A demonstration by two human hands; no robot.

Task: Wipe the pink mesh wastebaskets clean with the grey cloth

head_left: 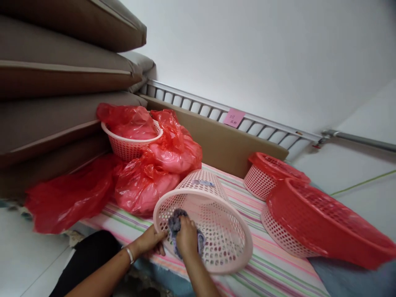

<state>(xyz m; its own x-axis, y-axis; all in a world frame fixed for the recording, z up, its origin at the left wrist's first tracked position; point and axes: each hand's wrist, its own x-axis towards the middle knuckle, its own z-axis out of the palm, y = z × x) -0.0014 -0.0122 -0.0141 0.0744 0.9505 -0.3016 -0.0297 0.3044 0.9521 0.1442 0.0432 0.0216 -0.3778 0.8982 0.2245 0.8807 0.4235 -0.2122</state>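
A pale pink perforated basket [210,206] lies on its side on a striped sheet [266,268], its mouth turned toward me. My left hand [151,241] grips the basket's near rim, fingers curled over the edge. My right hand [186,237] is closed on a grey-blue cloth [175,220] and presses it against the inside of the basket near the rim. A bangle sits on my left wrist.
Red plastic bags [161,165] are piled at the left, one lining another pink basket [130,144]. Two more baskets with red liners [321,222] stand at the right. Brown cushions [55,78] are stacked at the left, with a cardboard sheet [222,140] and a metal rail [247,119] behind.
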